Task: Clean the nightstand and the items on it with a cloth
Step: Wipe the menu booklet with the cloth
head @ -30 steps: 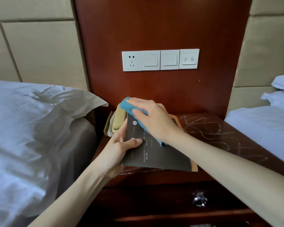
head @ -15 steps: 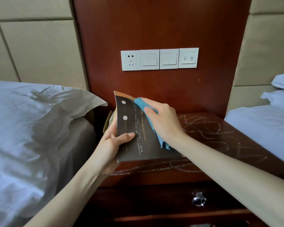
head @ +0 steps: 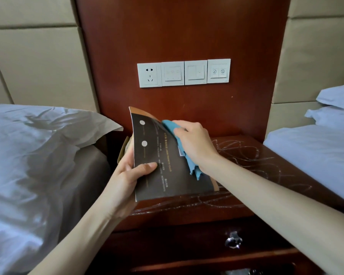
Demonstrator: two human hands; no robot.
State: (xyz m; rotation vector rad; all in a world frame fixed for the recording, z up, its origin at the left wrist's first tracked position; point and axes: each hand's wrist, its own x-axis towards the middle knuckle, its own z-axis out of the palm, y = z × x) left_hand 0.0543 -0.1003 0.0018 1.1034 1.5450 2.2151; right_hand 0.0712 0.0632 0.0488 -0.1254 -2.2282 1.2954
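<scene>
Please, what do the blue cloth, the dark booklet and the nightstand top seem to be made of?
The blue cloth: soft fabric, perhaps microfibre, matte; it folds and hangs limp. The dark booklet: thin paper or card, slight sheen; it curves in the left hand. The nightstand top: red-brown wood or veneer, glossy; it reflects light and shows pale streaks.

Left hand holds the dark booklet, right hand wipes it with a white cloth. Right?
One error: the cloth is blue, not white, as the head view shows. The rest stands: the left hand holds the dark booklet, and the right hand wipes it with the cloth.
</scene>
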